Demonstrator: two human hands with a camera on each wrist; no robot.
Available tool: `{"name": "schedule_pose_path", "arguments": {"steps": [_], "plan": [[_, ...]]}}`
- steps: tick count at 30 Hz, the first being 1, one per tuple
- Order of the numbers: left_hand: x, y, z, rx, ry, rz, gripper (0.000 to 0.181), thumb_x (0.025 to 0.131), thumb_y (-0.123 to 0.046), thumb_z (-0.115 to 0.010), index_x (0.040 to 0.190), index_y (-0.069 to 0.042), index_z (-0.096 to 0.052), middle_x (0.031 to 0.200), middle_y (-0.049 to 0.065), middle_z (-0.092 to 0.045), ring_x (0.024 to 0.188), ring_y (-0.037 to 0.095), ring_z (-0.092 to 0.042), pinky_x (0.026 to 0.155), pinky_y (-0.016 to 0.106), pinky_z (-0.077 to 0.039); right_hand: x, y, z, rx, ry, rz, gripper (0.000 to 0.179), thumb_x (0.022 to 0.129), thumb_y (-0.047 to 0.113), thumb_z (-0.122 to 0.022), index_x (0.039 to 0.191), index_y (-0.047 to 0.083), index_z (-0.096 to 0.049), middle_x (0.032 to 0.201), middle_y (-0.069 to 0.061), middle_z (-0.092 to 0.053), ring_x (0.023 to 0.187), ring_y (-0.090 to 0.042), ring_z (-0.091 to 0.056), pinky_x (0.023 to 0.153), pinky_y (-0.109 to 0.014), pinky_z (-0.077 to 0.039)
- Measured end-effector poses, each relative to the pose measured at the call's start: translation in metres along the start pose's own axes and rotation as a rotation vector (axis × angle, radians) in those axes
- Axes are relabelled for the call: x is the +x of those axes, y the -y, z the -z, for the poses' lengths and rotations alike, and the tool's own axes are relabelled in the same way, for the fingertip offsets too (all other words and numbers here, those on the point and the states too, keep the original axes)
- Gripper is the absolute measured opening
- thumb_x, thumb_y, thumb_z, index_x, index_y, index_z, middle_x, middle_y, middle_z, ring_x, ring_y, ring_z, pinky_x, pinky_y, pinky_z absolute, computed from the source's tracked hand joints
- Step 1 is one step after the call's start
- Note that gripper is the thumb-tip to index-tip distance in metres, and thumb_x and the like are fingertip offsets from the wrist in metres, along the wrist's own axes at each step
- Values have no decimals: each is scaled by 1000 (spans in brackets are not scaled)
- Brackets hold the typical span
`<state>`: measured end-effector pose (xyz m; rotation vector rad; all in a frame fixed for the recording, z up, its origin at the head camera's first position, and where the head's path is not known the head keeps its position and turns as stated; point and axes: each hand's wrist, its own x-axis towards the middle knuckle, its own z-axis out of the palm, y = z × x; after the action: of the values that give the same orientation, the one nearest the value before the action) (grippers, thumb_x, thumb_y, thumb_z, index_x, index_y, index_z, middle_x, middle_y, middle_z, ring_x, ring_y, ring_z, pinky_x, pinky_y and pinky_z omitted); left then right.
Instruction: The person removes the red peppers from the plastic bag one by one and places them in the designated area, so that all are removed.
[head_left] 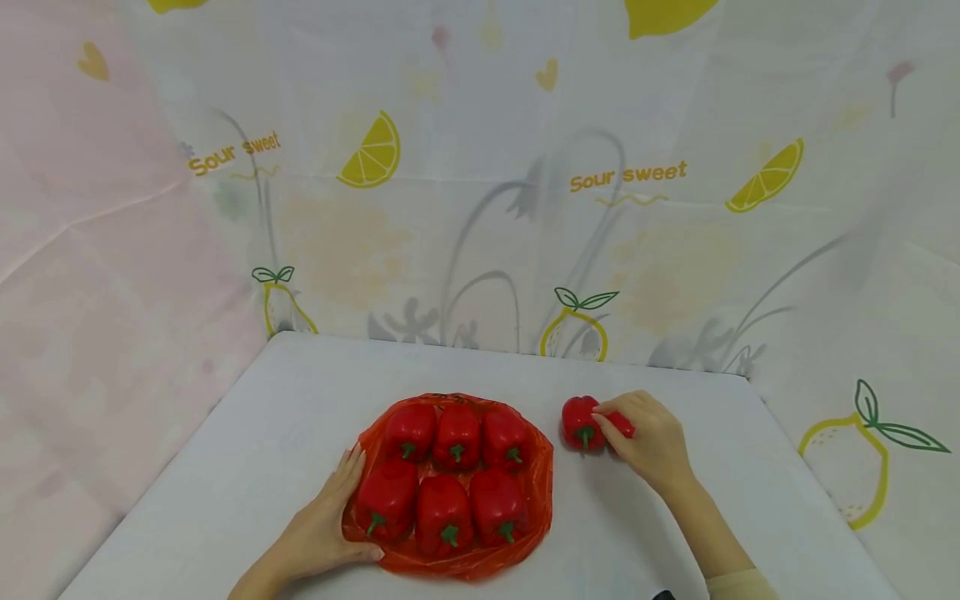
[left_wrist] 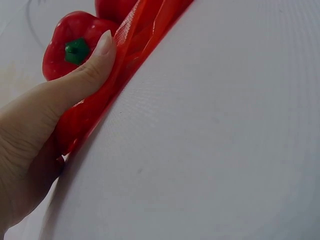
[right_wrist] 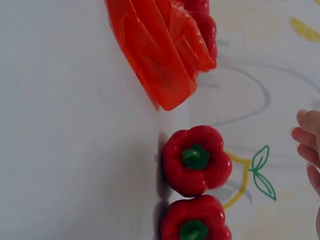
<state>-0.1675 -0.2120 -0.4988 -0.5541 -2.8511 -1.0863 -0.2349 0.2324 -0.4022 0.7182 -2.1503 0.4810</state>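
Note:
Red bell peppers [head_left: 442,512] with green stems sit in two rows in an opened red plastic bag [head_left: 542,492]. My left hand [head_left: 318,525] spans the bag's left side, fingers fairly straight along its edge. Its thumb [left_wrist: 82,82] lies against the bag's side below a pepper [left_wrist: 60,42]; the other fingers are mostly hidden in the left wrist view. To the right of the bag, two loose peppers stand side by side, one [right_wrist: 197,160] nearer the bag and one [right_wrist: 195,220] partly behind my right hand [head_left: 648,437]. That hand hovers above them, fingers loosely bent and holding nothing.
A white table [head_left: 300,379] carries the bag and peppers. Behind and beside it hangs a pale cloth [head_left: 480,250] printed with lemons and lettering. The bag's crumpled rim [right_wrist: 170,85] reaches towards the loose peppers. A small dark object [head_left: 663,595] shows at the bottom edge.

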Motion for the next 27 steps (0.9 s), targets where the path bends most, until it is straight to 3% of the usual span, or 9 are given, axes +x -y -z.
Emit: {"name": "schedule_pose_path", "arguments": {"steps": [7,15,17,20,24,27], "plan": [[0,1,-1,-4,-5,-5,130,60,-64,-80,152,0,-16,158,22,-10,140,48,-15,94,68,-38,5,10,-1,38,7,30,28,63,2,-87,85,12,-73,80,4,-69,79,-12,-62,66,-27,-56],[0,0,0,-13,-6,-6,130,60,-65,-80,153,0,-16,159,21,-10,142,45,-13,94,68,-38,10,22,-5,100,9,71,27,63,3,-86,85,13,-73,79,5,-68,78,-12,-62,65,-31,-57],[0,-1,0,-14,-5,-4,130,60,-65,-80,152,0,-16,159,21,-11,142,45,-13,94,68,-38,10,26,-5,119,22,68,23,66,6,-85,85,14,-73,79,5,-68,78,-12,-62,64,-32,-57],[0,-1,0,-13,0,4,131,59,-65,-80,152,1,-16,159,21,-10,142,46,-14,93,68,-38,11,30,-6,146,41,61,10,83,25,-77,85,16,-74,79,6,-68,79,-12,-62,65,-31,-57],[0,0,-1,-8,9,18,131,59,-65,-80,153,-1,-14,159,20,-9,141,47,-14,93,68,-39,12,34,-7,183,56,62,37,93,47,-56,86,16,-74,81,7,-69,80,-12,-62,67,-26,-56],[0,1,-2,-3,11,24,132,59,-65,-80,154,-2,-13,159,20,-9,141,47,-14,93,68,-39,13,37,-7,202,65,65,40,94,49,-53,87,15,-74,81,7,-69,81,-11,-61,69,-23,-55]]}}
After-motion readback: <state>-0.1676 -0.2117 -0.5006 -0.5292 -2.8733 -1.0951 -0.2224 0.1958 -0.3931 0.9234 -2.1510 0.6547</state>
